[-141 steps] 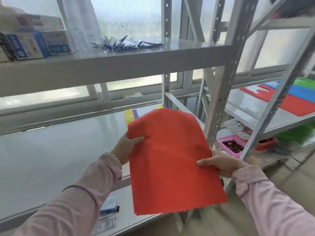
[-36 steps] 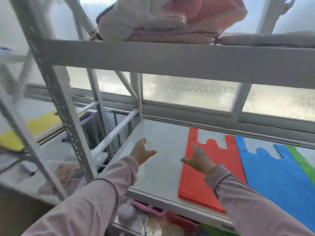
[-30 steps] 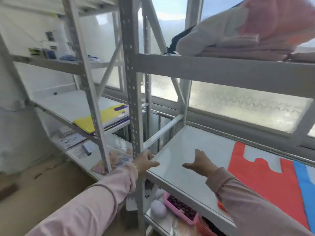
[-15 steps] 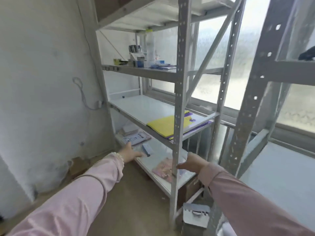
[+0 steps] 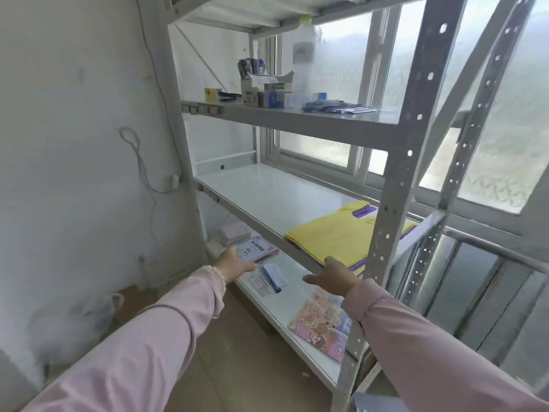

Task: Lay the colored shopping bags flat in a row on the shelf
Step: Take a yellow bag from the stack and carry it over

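A stack of folded bags with a yellow bag (image 5: 335, 233) on top and a purple one (image 5: 367, 210) peeking out beneath lies at the right end of the white middle shelf (image 5: 267, 194). My right hand (image 5: 334, 276) hovers open just below the stack's front edge, fingers spread, holding nothing. My left hand (image 5: 234, 264) is stretched out open farther left, in front of the lower shelf, also with nothing in it. The red, blue and green bags are out of view.
A grey perforated upright post (image 5: 395, 185) stands right of the stack. The lower shelf (image 5: 276, 304) carries paper packs (image 5: 257, 248), a small blue packet (image 5: 273, 275) and a colourful booklet (image 5: 320, 319). The upper shelf holds boxes (image 5: 267, 93) and a bottle (image 5: 303, 55). A wall is at left.
The red bag I held was laid beside the blue one on the right shelf unit. I turned left; both empty hands now reach toward the yellow stack.
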